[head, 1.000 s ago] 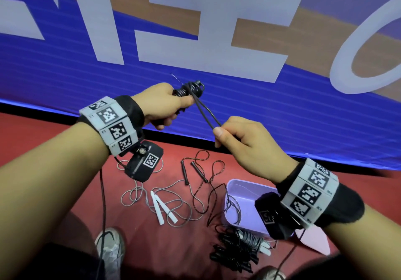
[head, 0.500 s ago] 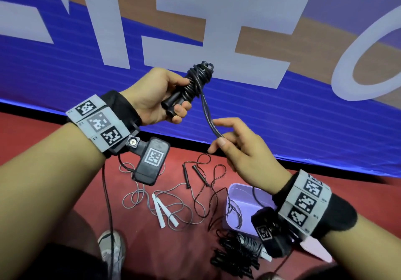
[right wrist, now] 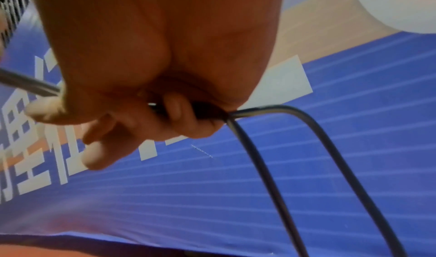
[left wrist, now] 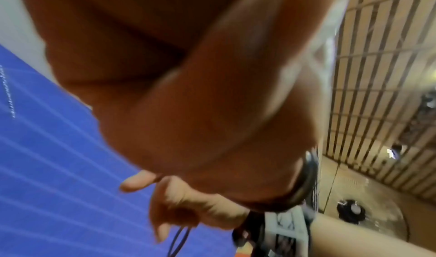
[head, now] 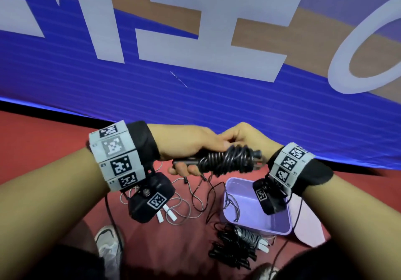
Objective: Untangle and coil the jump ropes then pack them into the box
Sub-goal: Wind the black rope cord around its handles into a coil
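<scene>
Both hands, left [head: 191, 147] and right [head: 249, 140], grip a coiled black rope [head: 227, 162] above the lilac box [head: 256, 225]; loose ropes [head: 195, 197] lie left of the box on the red floor [head: 43, 149].

Left hand [head: 191, 147], right hand [head: 249, 140] fisted, touching.

Purple box [head: 256, 219] lies open-topped, a black cord [head: 227, 201] crossing its left rim.

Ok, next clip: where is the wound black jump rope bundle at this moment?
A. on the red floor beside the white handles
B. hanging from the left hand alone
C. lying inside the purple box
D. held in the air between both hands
D: the black jump rope bundle is up off the floor, gripped by the left hand and the right hand, above the purple box.
</scene>
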The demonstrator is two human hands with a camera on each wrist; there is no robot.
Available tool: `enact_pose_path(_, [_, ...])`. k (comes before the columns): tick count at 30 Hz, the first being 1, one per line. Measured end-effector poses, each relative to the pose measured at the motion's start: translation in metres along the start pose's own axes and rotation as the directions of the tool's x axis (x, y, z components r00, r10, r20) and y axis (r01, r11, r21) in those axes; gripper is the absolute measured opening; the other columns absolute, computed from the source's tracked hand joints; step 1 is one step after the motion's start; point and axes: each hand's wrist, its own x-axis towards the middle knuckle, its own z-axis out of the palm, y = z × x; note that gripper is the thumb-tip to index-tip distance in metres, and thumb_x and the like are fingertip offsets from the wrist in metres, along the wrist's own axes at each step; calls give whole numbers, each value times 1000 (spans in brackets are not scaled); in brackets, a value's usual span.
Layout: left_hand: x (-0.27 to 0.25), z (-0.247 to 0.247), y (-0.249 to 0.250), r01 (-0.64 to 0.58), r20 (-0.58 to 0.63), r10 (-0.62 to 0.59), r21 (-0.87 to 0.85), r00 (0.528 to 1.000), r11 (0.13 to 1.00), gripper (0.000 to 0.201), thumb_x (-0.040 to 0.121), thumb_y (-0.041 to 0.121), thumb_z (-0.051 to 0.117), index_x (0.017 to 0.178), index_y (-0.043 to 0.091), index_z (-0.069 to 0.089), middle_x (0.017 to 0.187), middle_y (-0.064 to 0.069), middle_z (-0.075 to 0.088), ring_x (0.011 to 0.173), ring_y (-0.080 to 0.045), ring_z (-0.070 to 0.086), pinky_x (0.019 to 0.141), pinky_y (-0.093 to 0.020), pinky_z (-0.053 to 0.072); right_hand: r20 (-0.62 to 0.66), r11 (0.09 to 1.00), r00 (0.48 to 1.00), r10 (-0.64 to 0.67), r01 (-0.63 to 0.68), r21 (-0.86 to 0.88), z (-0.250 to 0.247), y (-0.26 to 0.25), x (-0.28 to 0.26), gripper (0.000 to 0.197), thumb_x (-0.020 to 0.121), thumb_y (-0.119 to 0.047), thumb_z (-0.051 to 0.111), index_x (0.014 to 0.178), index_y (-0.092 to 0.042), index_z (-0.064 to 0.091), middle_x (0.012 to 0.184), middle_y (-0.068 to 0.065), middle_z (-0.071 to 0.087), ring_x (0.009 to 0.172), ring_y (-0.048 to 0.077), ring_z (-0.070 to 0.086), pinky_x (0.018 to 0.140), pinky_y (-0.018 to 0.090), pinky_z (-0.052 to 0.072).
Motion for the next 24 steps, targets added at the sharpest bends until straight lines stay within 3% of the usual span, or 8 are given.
enact_pose_path(2, [6, 2, -6, 93, -34, -88, 203, 996, 975, 46, 102, 47, 40, 83, 7, 54, 56, -8, 45, 36, -17, 37, 39, -21, 34, -35, 999, 999, 8, -9, -33, -4, -2, 2, 11, 86, -16, 76, 96, -19, 80, 84, -5, 78, 71, 15, 69, 72, 23, 53])
enact_pose_path(5, [14, 2, -12, 222, -183, -156, 432, 971, 874, 53, 102, 47, 41, 103, -4, 53, 65, -13, 54, 46, -23, 44, 40, -24, 40, -130, 978, 991, 16, -42, -206, -15, -2, 6, 7, 81, -31, 80, 80, -37, 76, 80, -16, 75, 73, 2, 68, 78, 33, 56])
enact_pose_path(7, [18, -3, -14, 270, -276, -151, 470, 949, 840, 50, 99, 50, 46, 104, 0, 46, 69, -15, 59, 51, -25, 49, 43, -26, 43, -213, 963, 977, 29, -84, -255, -21, -5, 9, 5, 80, -32, 80, 77, -34, 76, 77, -18, 74, 77, 0, 68, 77, 38, 56])
enact_pose_path(10, [24, -13, -17, 305, -409, -122, 419, 904, 855, 44, 97, 52, 48, 103, 11, 34, 71, -13, 61, 53, -24, 53, 46, -28, 44, -351, 961, 936, 28, -121, -247, -24, -15, 10, 5, 78, -25, 81, 75, -24, 77, 65, -10, 70, 62, 4, 61, 63, 30, 52])
enact_pose_path(14, [31, -29, -20, 249, -535, -57, 294, 843, 923, 44, 99, 49, 47, 110, 9, 33, 70, -14, 60, 52, -24, 53, 42, -28, 45, -391, 985, 920, 15, -81, -153, -19, -36, 2, 8, 83, -20, 74, 76, -22, 77, 49, -12, 58, 47, 2, 50, 48, 14, 35])
enact_pose_path(19, [27, -38, -15, 27, -667, 31, 76, 744, 997, 38, 100, 50, 44, 109, 15, 34, 67, -8, 55, 45, -17, 45, 42, -27, 44, -374, 977, 927, 38, 44, 209, -3, -48, -8, 24, 97, -10, 56, 99, -27, 73, 64, -1, 60, 49, 8, 43, 48, 21, 37])
enact_pose_path(22, [24, -38, -13, -86, -698, 35, -38, 715, 996, 35, 99, 53, 42, 104, 20, 34, 68, -9, 52, 45, -15, 42, 43, -27, 41, -331, 906, 942, 53, 94, 412, 7, -48, -13, 28, 101, -3, 49, 123, -15, 61, 72, 1, 60, 49, 14, 45, 45, 25, 42])
enact_pose_path(24, [23, -37, -10, -127, -723, 32, -78, 690, 989, 35, 100, 54, 41, 103, 20, 35, 67, -8, 53, 44, -14, 42, 44, -26, 40, -325, 889, 945, 37, 117, 442, 14, -46, -16, 21, 101, -3, 50, 120, -12, 54, 78, 6, 63, 52, 17, 50, 50, 29, 47])
